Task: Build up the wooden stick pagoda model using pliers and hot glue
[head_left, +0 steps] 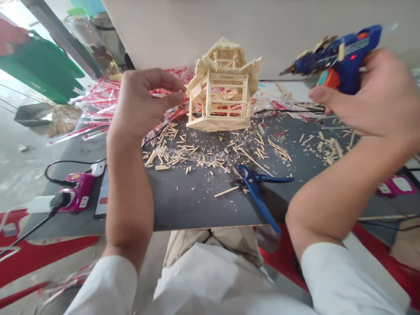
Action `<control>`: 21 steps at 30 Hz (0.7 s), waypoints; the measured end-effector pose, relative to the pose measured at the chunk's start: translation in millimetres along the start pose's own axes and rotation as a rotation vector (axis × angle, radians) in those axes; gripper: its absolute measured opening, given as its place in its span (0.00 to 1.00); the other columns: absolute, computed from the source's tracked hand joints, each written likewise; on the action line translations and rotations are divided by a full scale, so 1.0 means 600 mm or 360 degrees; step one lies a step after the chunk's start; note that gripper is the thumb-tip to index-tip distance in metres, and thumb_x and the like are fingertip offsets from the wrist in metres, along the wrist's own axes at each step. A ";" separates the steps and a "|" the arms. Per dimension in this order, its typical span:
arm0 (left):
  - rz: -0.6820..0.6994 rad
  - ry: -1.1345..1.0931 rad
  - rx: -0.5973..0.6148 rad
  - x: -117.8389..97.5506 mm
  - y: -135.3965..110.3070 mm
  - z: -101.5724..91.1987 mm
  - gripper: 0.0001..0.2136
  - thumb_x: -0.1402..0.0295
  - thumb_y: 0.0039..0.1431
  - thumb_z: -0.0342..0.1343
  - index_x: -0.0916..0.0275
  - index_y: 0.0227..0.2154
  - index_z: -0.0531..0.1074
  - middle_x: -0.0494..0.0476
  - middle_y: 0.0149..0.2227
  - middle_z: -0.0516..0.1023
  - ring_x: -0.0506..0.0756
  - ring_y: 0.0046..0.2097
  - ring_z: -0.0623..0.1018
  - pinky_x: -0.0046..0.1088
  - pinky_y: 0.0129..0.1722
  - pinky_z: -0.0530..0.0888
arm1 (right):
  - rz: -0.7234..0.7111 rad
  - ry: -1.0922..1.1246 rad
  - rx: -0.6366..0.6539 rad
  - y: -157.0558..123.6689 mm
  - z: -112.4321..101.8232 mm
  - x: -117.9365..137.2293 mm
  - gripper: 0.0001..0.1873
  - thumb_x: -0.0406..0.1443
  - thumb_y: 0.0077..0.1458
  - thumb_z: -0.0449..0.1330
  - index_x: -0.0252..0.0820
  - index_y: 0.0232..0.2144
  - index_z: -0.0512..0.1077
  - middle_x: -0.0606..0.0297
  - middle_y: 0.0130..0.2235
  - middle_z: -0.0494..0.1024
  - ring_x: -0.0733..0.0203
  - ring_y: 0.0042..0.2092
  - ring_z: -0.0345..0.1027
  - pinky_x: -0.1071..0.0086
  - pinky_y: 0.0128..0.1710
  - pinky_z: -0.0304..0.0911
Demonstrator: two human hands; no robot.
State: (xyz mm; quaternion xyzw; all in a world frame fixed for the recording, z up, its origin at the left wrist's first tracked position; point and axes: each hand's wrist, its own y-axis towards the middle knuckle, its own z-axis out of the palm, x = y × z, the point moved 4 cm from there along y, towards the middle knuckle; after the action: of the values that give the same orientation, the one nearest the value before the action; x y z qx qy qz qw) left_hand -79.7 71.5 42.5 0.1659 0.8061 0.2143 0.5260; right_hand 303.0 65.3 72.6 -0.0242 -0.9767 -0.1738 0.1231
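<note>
A small model house of thin pale wooden sticks, with a tiered roof, is at the middle of the table. My left hand is at its left side, thumb and forefinger pinched together close to the eave. A tiny pale bit shows at those fingertips, too small to name. In my right hand is a blue hot glue gun with an orange trigger and a lit red light. Its nozzle points left toward the house, apart from it. Blue-handled cutters lie near the front edge.
Cut stick pieces and a clear ruler lie on the dark table. Red-and-clear plastic wrappers pile up at the back left. A purple power strip with cables and a phone are at the left.
</note>
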 end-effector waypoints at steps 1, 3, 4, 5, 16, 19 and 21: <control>0.0008 -0.0014 -0.0007 0.000 0.000 0.000 0.06 0.73 0.51 0.73 0.61 0.33 0.84 0.50 0.33 0.83 0.51 0.34 0.76 0.40 0.50 0.77 | -0.0043 0.0169 -0.0158 -0.003 -0.003 0.014 0.30 0.45 0.57 0.71 0.40 0.57 0.71 0.46 0.52 0.81 0.49 0.48 0.77 0.60 0.47 0.68; 0.0016 -0.0021 -0.0034 -0.002 -0.001 0.000 0.06 0.74 0.51 0.73 0.62 0.33 0.84 0.51 0.32 0.83 0.52 0.35 0.76 0.40 0.49 0.77 | -0.0140 0.0446 -0.0360 -0.006 -0.004 0.042 0.32 0.42 0.55 0.72 0.39 0.59 0.71 0.47 0.52 0.81 0.50 0.45 0.77 0.63 0.48 0.68; 0.0016 -0.0017 -0.0041 -0.004 -0.001 0.001 0.06 0.75 0.51 0.73 0.62 0.33 0.84 0.52 0.32 0.83 0.53 0.35 0.76 0.40 0.49 0.77 | -0.0181 0.0468 -0.0412 -0.007 -0.003 0.054 0.28 0.40 0.59 0.68 0.39 0.59 0.71 0.47 0.53 0.80 0.50 0.45 0.76 0.63 0.49 0.67; 0.0016 -0.0010 -0.0048 -0.006 -0.002 0.001 0.07 0.76 0.51 0.73 0.63 0.33 0.84 0.52 0.32 0.83 0.53 0.36 0.77 0.41 0.50 0.77 | -0.0221 0.0450 -0.0444 -0.008 -0.001 0.066 0.24 0.39 0.62 0.64 0.39 0.59 0.71 0.47 0.53 0.80 0.49 0.47 0.75 0.63 0.49 0.67; -0.0002 0.0033 0.0005 -0.007 0.000 0.008 0.07 0.76 0.50 0.73 0.60 0.31 0.84 0.50 0.32 0.83 0.52 0.35 0.77 0.38 0.43 0.74 | -0.0408 0.0692 -0.0169 -0.022 0.045 0.128 0.38 0.47 0.46 0.77 0.54 0.56 0.67 0.59 0.56 0.80 0.41 0.55 0.74 0.54 0.55 0.68; 0.0007 0.0065 0.0064 -0.008 -0.002 0.008 0.06 0.73 0.51 0.73 0.59 0.32 0.84 0.48 0.33 0.83 0.52 0.37 0.76 0.36 0.40 0.71 | -0.0455 0.0795 -0.0110 -0.029 0.042 0.140 0.35 0.49 0.48 0.76 0.55 0.53 0.64 0.58 0.55 0.79 0.41 0.56 0.74 0.54 0.55 0.67; 0.0019 0.0064 0.0071 -0.009 -0.003 0.007 0.06 0.73 0.52 0.73 0.58 0.32 0.84 0.47 0.33 0.83 0.52 0.38 0.76 0.36 0.41 0.71 | -0.0445 0.0758 -0.0154 -0.034 0.039 0.146 0.27 0.48 0.57 0.69 0.52 0.51 0.62 0.55 0.54 0.79 0.45 0.52 0.74 0.56 0.52 0.66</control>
State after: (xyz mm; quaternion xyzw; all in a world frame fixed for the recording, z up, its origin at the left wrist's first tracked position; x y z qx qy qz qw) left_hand -73.6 68.3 44.2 0.1780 0.8201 0.2027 0.5047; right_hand 211.0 54.5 66.4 0.1464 -0.9048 -0.2363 0.3227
